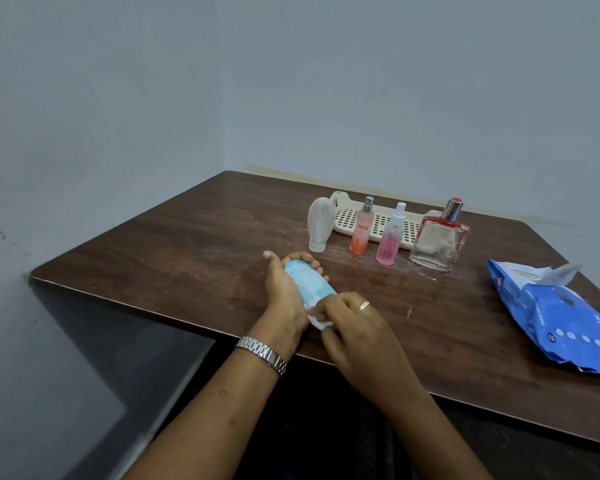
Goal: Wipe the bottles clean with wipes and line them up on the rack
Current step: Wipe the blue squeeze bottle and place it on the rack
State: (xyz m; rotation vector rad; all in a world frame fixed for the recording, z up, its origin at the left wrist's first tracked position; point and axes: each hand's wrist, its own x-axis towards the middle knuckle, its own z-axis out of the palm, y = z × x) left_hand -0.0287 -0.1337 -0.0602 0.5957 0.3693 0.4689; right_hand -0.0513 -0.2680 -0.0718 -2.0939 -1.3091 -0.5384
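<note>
My left hand (284,289) grips a light blue oval bottle (309,282) lying flat in its palm above the table. My right hand (352,327) pinches a white wipe (317,320) against the bottle's near end. Behind them stand a white ribbed bottle (319,223), an orange spray bottle (361,226), a pink spray bottle (390,237) and a square glass perfume bottle (439,240). The cream perforated rack (378,220) lies just behind that row, with nothing on it.
A blue pack of wipes (555,317), flap open with a wipe sticking out, lies at the right of the brown wooden table (187,244). Grey walls close in behind and to the left. The table's left edge drops to a dark floor.
</note>
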